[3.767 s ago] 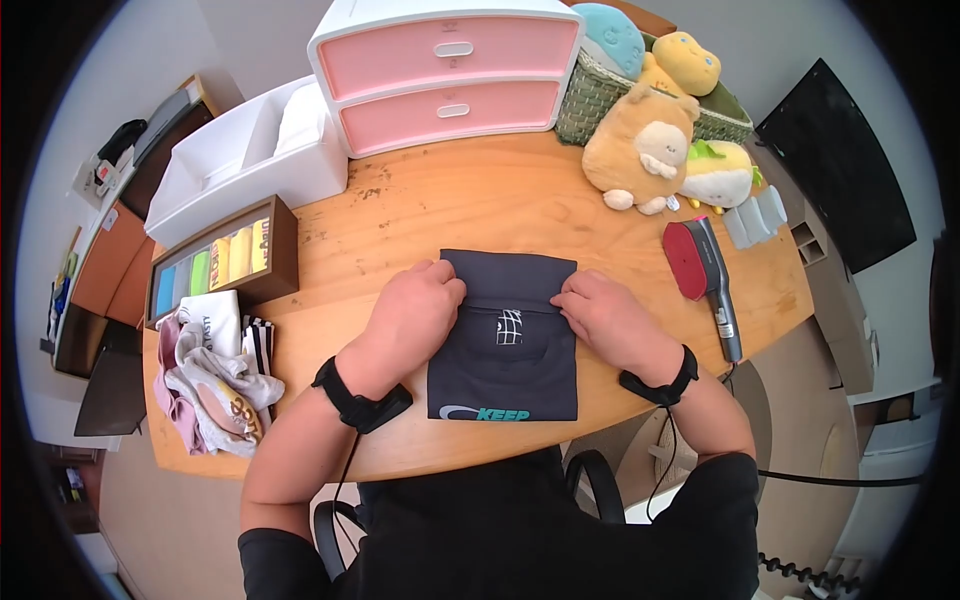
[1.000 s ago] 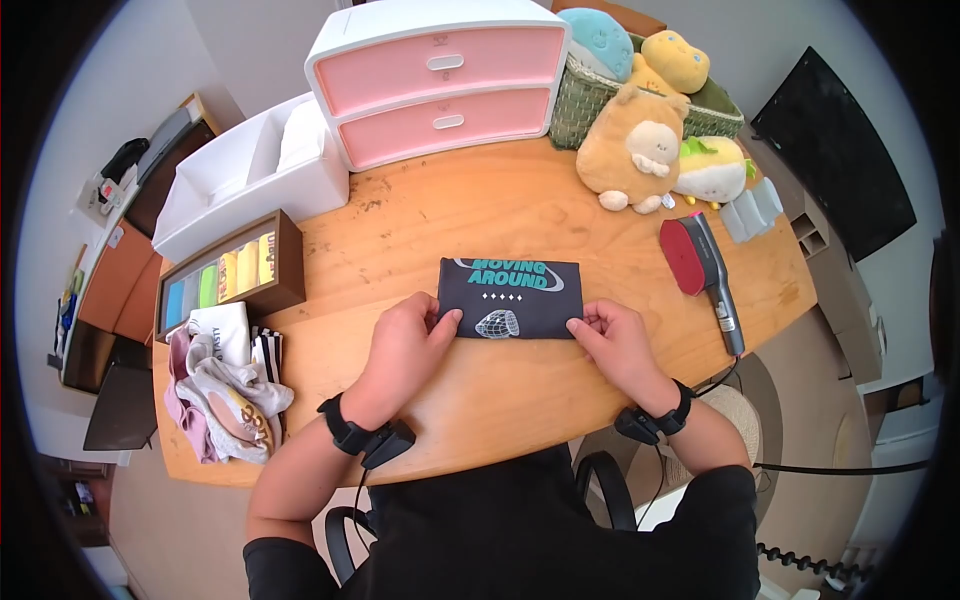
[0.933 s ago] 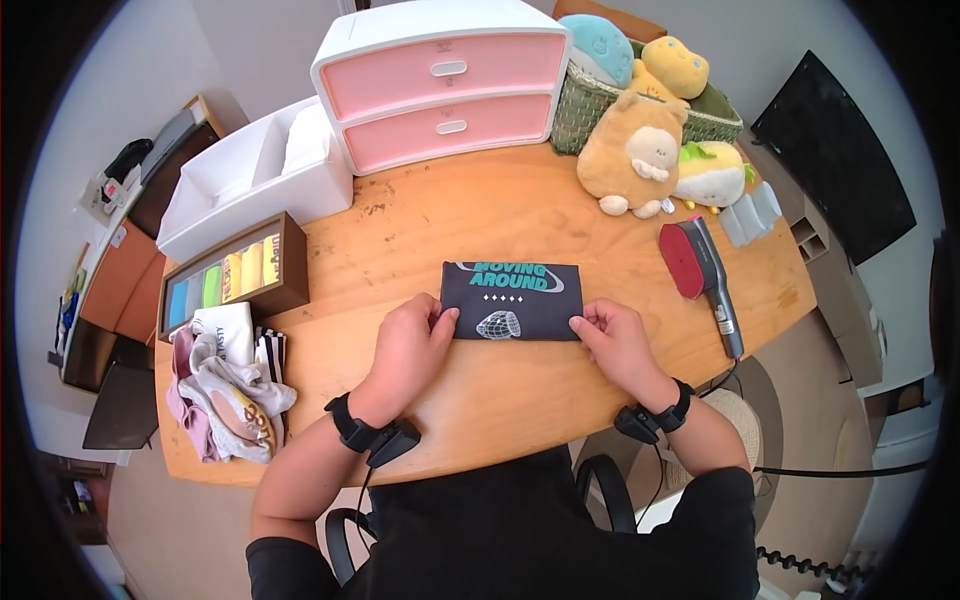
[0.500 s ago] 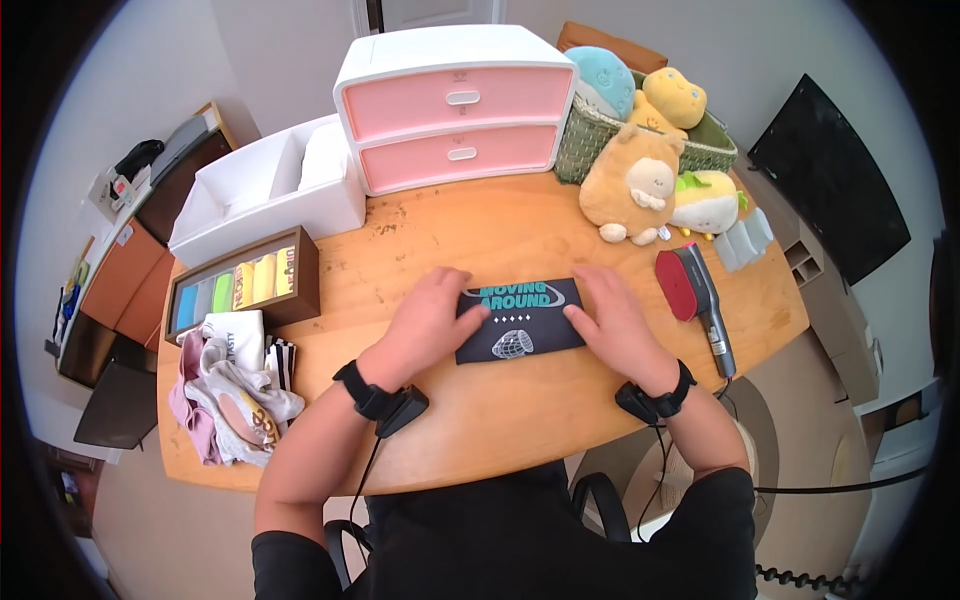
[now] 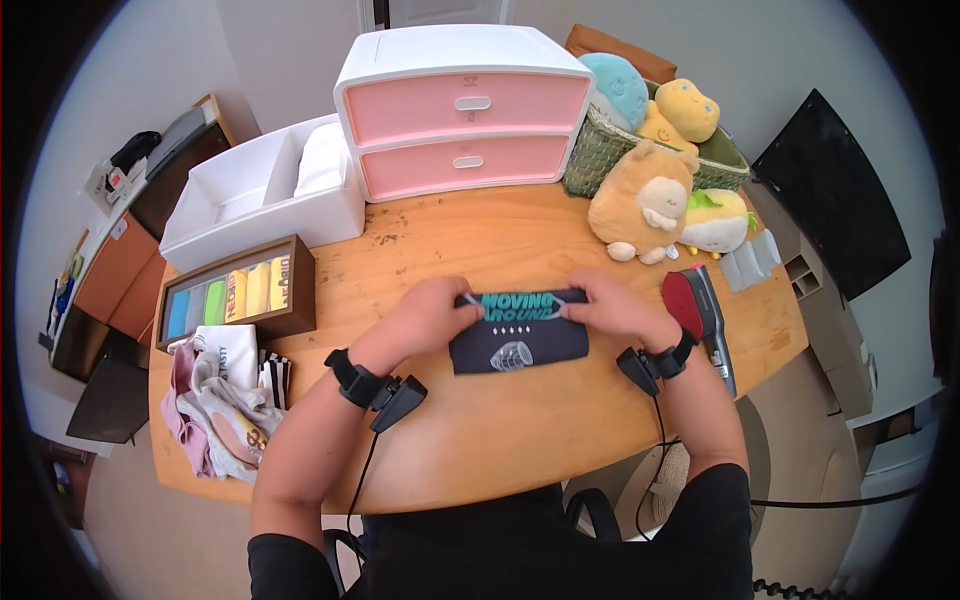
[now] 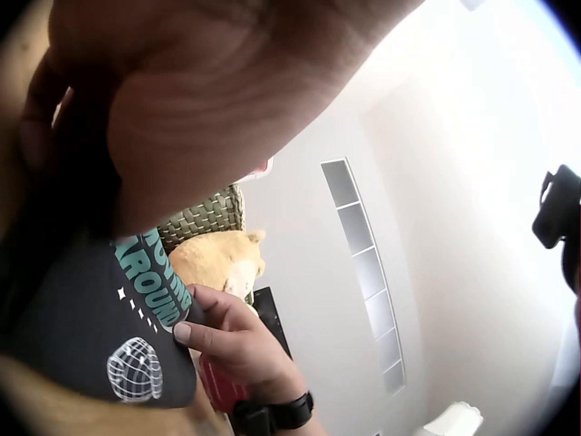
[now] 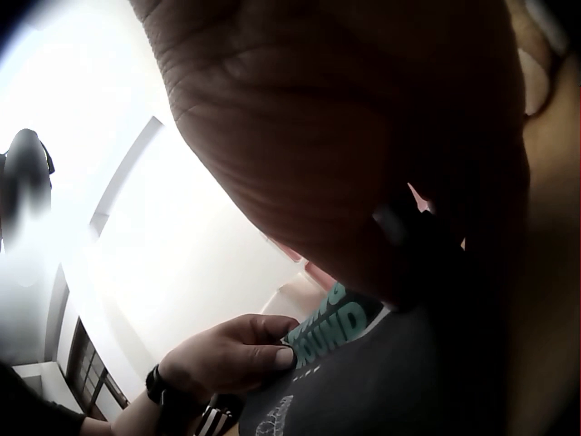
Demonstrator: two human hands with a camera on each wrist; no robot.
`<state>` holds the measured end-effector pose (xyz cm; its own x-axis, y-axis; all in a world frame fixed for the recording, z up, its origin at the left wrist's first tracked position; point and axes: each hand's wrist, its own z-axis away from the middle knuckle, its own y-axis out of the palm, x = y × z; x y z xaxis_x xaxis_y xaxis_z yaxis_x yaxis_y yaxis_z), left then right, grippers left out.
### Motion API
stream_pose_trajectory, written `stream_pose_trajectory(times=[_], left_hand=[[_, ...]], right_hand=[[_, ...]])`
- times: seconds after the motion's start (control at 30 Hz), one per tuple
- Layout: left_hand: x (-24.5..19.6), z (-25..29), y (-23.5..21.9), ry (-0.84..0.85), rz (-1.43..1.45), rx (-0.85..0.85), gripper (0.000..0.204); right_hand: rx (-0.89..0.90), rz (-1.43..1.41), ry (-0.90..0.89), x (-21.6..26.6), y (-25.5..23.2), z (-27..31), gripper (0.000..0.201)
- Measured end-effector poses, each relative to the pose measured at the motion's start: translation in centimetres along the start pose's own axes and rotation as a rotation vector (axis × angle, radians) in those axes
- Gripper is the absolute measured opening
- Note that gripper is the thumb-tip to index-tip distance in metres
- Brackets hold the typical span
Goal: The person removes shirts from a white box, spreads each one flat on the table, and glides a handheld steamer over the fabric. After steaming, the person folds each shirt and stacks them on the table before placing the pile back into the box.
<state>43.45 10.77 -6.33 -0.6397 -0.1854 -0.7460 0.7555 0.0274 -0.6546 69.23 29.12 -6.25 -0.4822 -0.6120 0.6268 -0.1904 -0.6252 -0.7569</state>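
Note:
A dark T-shirt (image 5: 520, 348), folded into a compact rectangle, lies on the wooden table in front of the person. Its face carries teal "MOVING AROUND" lettering and a white mesh figure. At the far left corner, the left hand (image 5: 435, 312) pinches the cloth, thumb on top. Opposite it, the right hand (image 5: 617, 306) pinches the far right corner. In the left wrist view, the right thumb presses the shirt's edge beside the lettering, fingers behind. The right wrist view shows the left hand (image 7: 227, 356) gripping the other end; the near palm there is dark.
Pink-fronted drawers (image 5: 465, 105) and a white divided bin (image 5: 265, 215) stand at the back. Left are a brown box (image 5: 305, 285) of rolled clothes and a loose clothes pile (image 5: 215, 400). Right are a bear-like plush (image 5: 640, 205), a basket (image 5: 600, 150) and a red-plated handheld appliance (image 5: 700, 310).
The shirt went from a longer rectangle to a shorter one, with the lettering now showing. Since half a second ago, the spread hands have closed into pinches at its far corners.

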Motion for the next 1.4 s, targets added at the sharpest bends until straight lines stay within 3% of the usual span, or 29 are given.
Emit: stream_pose_trajectory(times=[0.13, 0.23, 0.27, 0.37, 0.47, 0.5, 0.57, 0.63, 0.67, 0.7, 0.73, 0.87, 0.93, 1.1, 1.23, 1.3, 1.37, 1.4], left_hand=[[1.5, -3.7, -0.9, -0.024, 0.252, -0.242, 0.036], [3.0, -8.4, -1.1, 0.015, 0.226, -0.539, 0.034], [3.1, -9.7, -1.4, 0.0, 0.203, -0.563, 0.032], [3.4, -13.1, -1.6, -0.044, 0.15, -0.704, 0.031], [4.2, -14.8, -1.1, -0.126, 0.083, -0.706, 0.031], [4.5, -15.5, -0.8, -0.058, 0.054, -0.761, 0.031], [5.9, -15.6, 0.0, 0.04, -0.022, -0.88, 0.032], [4.0, -13.6, 0.5, 0.123, -0.147, -0.91, 0.031], [4.2, -13.1, 1.0, 0.107, -0.217, -0.765, 0.031], [4.4, -12.8, 1.3, 0.091, -0.276, -0.618, 0.03], [3.9, -12.2, 1.6, 0.091, -0.238, -0.675, 0.032], [1.6, -8.6, 1.8, 0.228, -0.174, -0.849, 0.036], [0.5, -5.5, 2.4, 0.207, -0.217, -0.779, 0.038], [-0.4, 5.6, 1.8, 0.14, -0.438, -0.569, 0.044], [0.4, 14.8, -1.9, -0.064, -0.599, -0.664, 0.048], [1.7, 18.9, -3.7, -0.085, -0.705, -0.92, 0.052], [3.3, 22.0, -5.2, -0.254, -0.892, -1.043, 0.051], [4.3, 23.4, -5.7, -0.368, -0.861, -1.008, 0.05]], right_hand=[[-0.063, -0.576, 0.13, -1.4, -1.5, -5.2, 0.019], [-0.313, -0.696, -0.028, -3.1, -1.2, -10.9, 0.029], [-0.401, -0.703, -0.022, -2.9, -1.2, -12.4, 0.029], [-0.451, -0.697, 0.038, -3.7, -1.4, -16.1, 0.029], [-0.601, -0.409, 0.045, -6.7, -0.5, -18.8, 0.036], [-0.66, -0.291, 0.023, -7.8, -0.2, -19.6, 0.038], [-0.801, 0.119, 0.111, -5.1, -0.6, -17.7, 0.044], [-0.854, 0.347, -0.039, -2.8, -0.2, -16.0, 0.041], [-0.849, 0.405, -0.18, -2.4, 0.4, -15.5, 0.043], [-0.657, 0.368, -0.204, -2.6, 0.4, -15.5, 0.047], [-0.527, 0.353, -0.253, -5.2, 0.9, -17.0, 0.05], [-0.578, 0.434, -0.237, -2.3, 0.5, -14.9, 0.05], [-0.623, 0.503, -0.262, 0.3, 0.9, -12.7, 0.047], [-0.419, 0.405, -0.415, 4.6, 3.5, -7.9, 0.036], [-0.248, 0.413, -0.472, 7.8, 6.0, -3.7, 0.032], [-0.209, 0.394, -0.515, 8.8, 7.0, -2.7, 0.03], [-0.171, 0.351, -0.541, 9.7, 7.7, -2.0, 0.029], [-0.155, 0.348, -0.55, 10.2, 8.1, -1.8, 0.029]])
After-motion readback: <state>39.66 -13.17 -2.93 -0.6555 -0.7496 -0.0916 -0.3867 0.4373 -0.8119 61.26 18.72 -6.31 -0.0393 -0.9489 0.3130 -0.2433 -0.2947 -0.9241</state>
